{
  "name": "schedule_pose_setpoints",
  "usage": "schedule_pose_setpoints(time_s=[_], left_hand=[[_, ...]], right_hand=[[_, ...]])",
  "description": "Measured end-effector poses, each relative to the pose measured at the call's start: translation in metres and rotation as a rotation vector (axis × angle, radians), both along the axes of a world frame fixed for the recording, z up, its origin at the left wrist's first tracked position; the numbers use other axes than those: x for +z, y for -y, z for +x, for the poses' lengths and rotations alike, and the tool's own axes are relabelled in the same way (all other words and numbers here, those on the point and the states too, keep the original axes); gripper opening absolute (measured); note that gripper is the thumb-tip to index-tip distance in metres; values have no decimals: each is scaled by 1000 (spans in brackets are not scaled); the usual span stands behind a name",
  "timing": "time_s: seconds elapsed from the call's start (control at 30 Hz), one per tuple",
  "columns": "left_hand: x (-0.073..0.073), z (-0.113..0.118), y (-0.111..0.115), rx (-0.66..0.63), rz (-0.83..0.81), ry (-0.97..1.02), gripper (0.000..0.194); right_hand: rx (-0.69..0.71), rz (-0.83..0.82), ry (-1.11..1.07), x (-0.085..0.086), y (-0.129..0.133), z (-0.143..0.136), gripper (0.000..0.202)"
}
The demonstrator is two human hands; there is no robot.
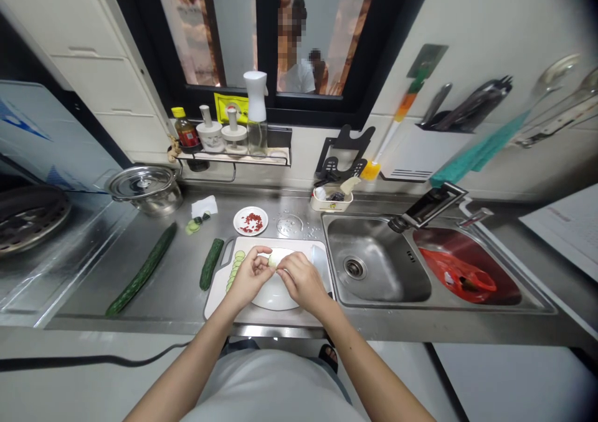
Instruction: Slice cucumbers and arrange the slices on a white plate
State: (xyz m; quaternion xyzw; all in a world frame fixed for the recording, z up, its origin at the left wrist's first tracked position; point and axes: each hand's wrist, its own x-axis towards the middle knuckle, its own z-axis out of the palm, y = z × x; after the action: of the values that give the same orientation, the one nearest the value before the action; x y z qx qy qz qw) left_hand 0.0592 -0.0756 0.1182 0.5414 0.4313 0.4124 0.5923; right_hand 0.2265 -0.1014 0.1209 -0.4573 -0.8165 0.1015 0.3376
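Over a white plate [275, 297] on the cutting board [215, 297], my left hand [252, 273] and my right hand [301, 277] meet with pinched fingers. Between their fingertips is a pale green cucumber slice [272, 261], partly hidden by the fingers. A row of cucumber slices [235, 268] overlaps along the board's left side, beside my left hand. Left of the board lies a shorter piece of cucumber [212, 264]. Behind the board stands a small white dish [251, 221] with chopped red bits in it.
A long cucumber [142, 273] lies on the steel counter at left, near a lidded pot [149, 188]. White paper [204, 206] and green scraps [192, 226] lie behind. The double sink [374, 263] adjoins the board's right, with a red bag [455, 277] in the far basin.
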Motion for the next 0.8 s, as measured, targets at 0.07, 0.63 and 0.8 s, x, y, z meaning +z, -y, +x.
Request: schedule_pose_setpoints(time_s=[0.07,0.63,0.8], left_hand=[[-3,0,-2,-16,51,-42,36],[-94,16,-47,-76,-9,-286,34],[-104,23,-61,-57,45,-554,33]], right_hand=[[-8,-46,-7,-5,-1,1,17],[-161,-600,41,-65,-37,5,16],[-233,-655,235,-75,-50,3,21]])
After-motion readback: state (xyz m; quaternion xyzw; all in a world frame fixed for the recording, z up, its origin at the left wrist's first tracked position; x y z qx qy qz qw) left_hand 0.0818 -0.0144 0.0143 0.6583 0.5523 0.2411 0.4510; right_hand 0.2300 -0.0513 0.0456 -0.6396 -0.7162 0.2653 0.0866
